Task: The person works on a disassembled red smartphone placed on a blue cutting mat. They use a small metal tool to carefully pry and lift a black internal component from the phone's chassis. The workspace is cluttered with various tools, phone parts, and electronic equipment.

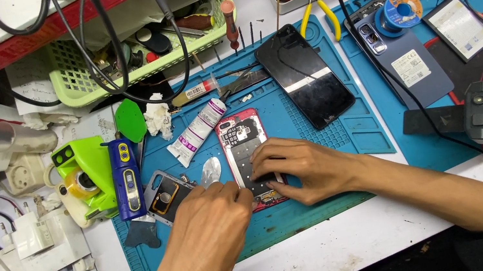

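An opened red phone (240,142) lies back side up on the blue work mat (325,206), its insides showing. My right hand (299,168) rests flat on its lower half, fingers pressing it down. My left hand (212,215) sits at the phone's lower left edge with the fingers pinched together; whether they hold a small tool I cannot tell. A silver pick-shaped piece (210,169) lies just above my left hand. A dark phone frame part (165,197) is to the left of it.
A white glue tube (196,131), a black phone screen (304,74), a blue phone back (402,59) with a solder spool (398,11), yellow pliers (315,9), a green basket (135,48), a blue electric driver (126,178) and chargers surround the mat.
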